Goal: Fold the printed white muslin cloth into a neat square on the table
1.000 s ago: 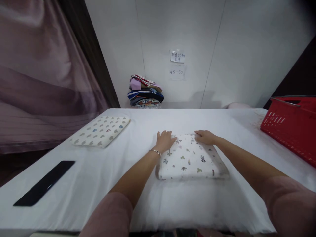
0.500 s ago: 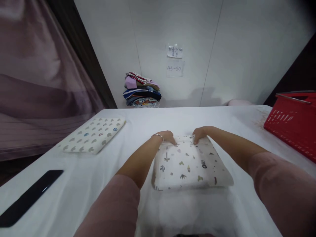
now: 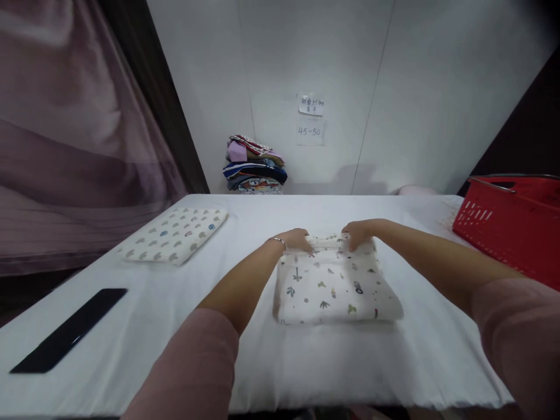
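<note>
A white cloth (image 3: 332,286) with small plant and animal-like prints lies folded in front of me on the table. My left hand (image 3: 297,239), a bracelet at its wrist, grips the far left edge of this cloth with the thumb on top. At the far right edge, my right hand (image 3: 356,234) pinches the fabric in the same way. Between the two hands the far edge looks gathered or rolled. The fingertips beneath the fabric are hidden.
A folded cloth with mushroom-like prints (image 3: 175,236) lies on the left of the white-covered table (image 3: 184,326). Nearer is a flat black object (image 3: 70,332). A red basket (image 3: 507,227) stands at right. Folded fabrics (image 3: 255,169) are stacked by the wall below paper notes (image 3: 311,131).
Both hands keep hold of the printed cloth, and its far edge is now more bunched between them. The camera view has shifted slightly, showing the table's near edge.
</note>
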Demonstrator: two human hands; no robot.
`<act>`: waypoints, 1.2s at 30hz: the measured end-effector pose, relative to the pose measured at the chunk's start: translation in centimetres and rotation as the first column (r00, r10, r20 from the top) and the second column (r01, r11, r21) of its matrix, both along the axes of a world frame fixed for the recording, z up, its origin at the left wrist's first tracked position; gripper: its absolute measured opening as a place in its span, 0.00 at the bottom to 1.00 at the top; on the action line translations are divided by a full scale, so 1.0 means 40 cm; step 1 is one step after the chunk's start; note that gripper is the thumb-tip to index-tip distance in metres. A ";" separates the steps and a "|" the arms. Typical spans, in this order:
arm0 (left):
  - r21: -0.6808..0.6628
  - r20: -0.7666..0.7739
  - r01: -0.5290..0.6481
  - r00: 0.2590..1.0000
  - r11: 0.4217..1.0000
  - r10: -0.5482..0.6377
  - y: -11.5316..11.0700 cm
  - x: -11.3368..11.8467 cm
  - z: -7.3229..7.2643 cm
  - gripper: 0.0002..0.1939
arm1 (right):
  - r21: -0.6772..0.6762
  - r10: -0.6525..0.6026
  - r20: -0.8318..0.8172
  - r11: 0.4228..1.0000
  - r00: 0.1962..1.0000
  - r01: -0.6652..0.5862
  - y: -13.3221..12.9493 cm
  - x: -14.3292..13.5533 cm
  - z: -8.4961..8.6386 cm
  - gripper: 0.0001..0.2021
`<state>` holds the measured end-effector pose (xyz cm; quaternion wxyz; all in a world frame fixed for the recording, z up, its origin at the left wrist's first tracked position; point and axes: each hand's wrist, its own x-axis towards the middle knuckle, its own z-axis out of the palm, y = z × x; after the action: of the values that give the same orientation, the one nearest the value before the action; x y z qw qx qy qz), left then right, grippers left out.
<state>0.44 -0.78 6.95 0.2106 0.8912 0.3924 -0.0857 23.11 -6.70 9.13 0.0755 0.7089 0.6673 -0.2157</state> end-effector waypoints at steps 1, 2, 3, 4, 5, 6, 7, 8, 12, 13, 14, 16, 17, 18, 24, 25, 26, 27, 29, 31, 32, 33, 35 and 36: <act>0.005 -0.015 0.013 1.000 1.000 -0.013 -0.009 -0.004 0.017 0.37 | -0.032 -0.003 0.010 0.999 1.000 0.003 -0.006 -0.009 0.018 0.25; 0.005 -0.036 0.025 0.999 1.000 -0.025 -0.017 -0.008 0.037 0.35 | -0.058 -0.003 0.020 0.998 1.000 0.004 -0.011 -0.018 0.038 0.23; 0.004 -0.053 0.029 0.998 1.000 -0.029 -0.025 -0.013 0.061 0.33 | -0.066 0.003 0.037 0.998 0.999 -0.001 -0.016 -0.026 0.061 0.21; 0.006 -0.061 0.024 0.998 1.000 -0.024 -0.032 -0.018 0.089 0.32 | -0.048 0.015 0.066 0.999 0.998 -0.012 -0.022 -0.034 0.086 0.20; 0.020 -0.056 0.016 0.998 1.000 -0.015 -0.039 -0.024 0.121 0.30 | -0.008 0.032 0.107 0.999 0.994 -0.032 -0.029 -0.041 0.115 0.19; 0.053 -0.038 0.009 0.999 0.999 -0.007 -0.046 -0.031 0.157 0.28 | 0.048 0.049 0.157 0.997 0.986 -0.058 -0.038 -0.046 0.146 0.19; 0.108 -0.017 -0.002 1.000 0.994 0.003 -0.053 -0.039 0.196 0.27 | 0.118 0.061 0.208 0.989 0.976 -0.087 -0.048 -0.049 0.179 0.19; 0.187 0.008 -0.008 1.000 0.982 0.006 -0.063 -0.047 0.235 0.26 | 0.198 0.061 0.256 0.974 0.965 -0.114 -0.062 -0.051 0.212 0.19; 0.526 0.103 -0.037 0.994 0.850 -0.021 -0.120 -0.088 0.340 0.21 | 0.540 0.001 0.383 0.811 0.924 -0.225 -0.141 -0.056 0.295 0.12; 0.590 0.136 -0.058 0.990 0.805 -0.029 -0.139 -0.098 0.340 0.20 | 0.623 -0.015 0.411 0.735 0.912 -0.269 -0.166 -0.061 0.290 0.10; 0.644 0.168 -0.081 0.985 0.761 -0.038 -0.160 -0.107 0.324 0.18 | 0.688 -0.026 0.440 0.653 0.898 -0.318 -0.192 -0.067 0.271 0.09; 0.706 0.208 -0.116 0.977 0.699 -0.048 -0.206 -0.124 0.249 0.15 | 0.753 -0.031 0.493 0.515 0.869 -0.409 -0.246 -0.084 0.190 0.10; 0.713 0.209 -0.113 0.976 0.692 -0.057 -0.231 -0.131 0.194 0.14 | 0.751 -0.018 0.521 0.484 0.854 -0.448 -0.274 -0.095 0.131 0.10; 0.702 0.197 -0.094 0.978 0.706 -0.066 -0.256 -0.139 0.132 0.13 | 0.734 0.004 0.542 0.484 0.840 -0.476 -0.302 -0.106 0.065 0.12; 0.480 0.158 -0.026 0.986 0.877 -0.058 -0.375 -0.190 -0.156 0.12 | 0.578 0.276 0.435 0.645 0.857 -0.500 -0.431 -0.135 -0.242 0.16; 0.465 0.184 -0.048 0.982 0.884 -0.043 -0.384 -0.198 -0.168 0.13 | 0.580 0.281 0.402 0.658 0.872 -0.480 -0.441 -0.132 -0.254 0.17; 0.451 0.208 -0.063 0.978 0.890 -0.036 -0.390 -0.206 -0.171 0.13 | 0.581 0.285 0.371 0.671 0.884 -0.460 -0.448 -0.128 -0.255 0.19; 0.435 0.230 -0.067 0.973 0.898 -0.039 -0.395 -0.213 -0.169 0.13 | 0.576 0.293 0.340 0.686 0.894 -0.444 -0.453 -0.123 -0.250 0.21; 0.406 0.275 -0.049 0.959 0.913 -0.071 -0.398 -0.227 -0.155 0.14 | 0.559 0.304 0.262 0.726 0.916 -0.401 -0.457 -0.112 -0.228 0.23; 0.375 0.323 -0.021 0.940 0.927 -0.109 -0.396 -0.236 -0.141 0.16 | 0.538 0.311 0.143 0.772 0.940 -0.338 -0.456 -0.103 -0.206 0.23; 0.360 0.343 -0.010 0.931 0.933 -0.122 -0.394 -0.238 -0.136 0.16 | 0.530 0.307 0.071 0.794 0.949 -0.296 -0.454 -0.099 -0.198 0.21; 0.348 0.359 -0.003 0.924 0.938 -0.130 -0.390 -0.239 -0.133 0.16 | 0.523 0.297 -0.001 0.814 0.955 -0.253 -0.450 -0.096 -0.191 0.18; 0.339 0.375 -0.005 0.918 0.941 -0.131 -0.379 -0.234 -0.131 0.16 | 0.525 0.264 -0.102 0.833 0.959 -0.173 -0.438 -0.093 -0.185 0.14; 0.345 0.376 -0.007 0.917 0.939 -0.131 -0.373 -0.230 -0.132 0.17 | 0.535 0.251 -0.119 0.831 0.961 -0.151 -0.431 -0.093 -0.186 0.14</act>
<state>-8.78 -15.71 1.68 0.1255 0.9251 0.3220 0.1572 19.41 -23.92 1.71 -0.1588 0.6051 0.7757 -0.0827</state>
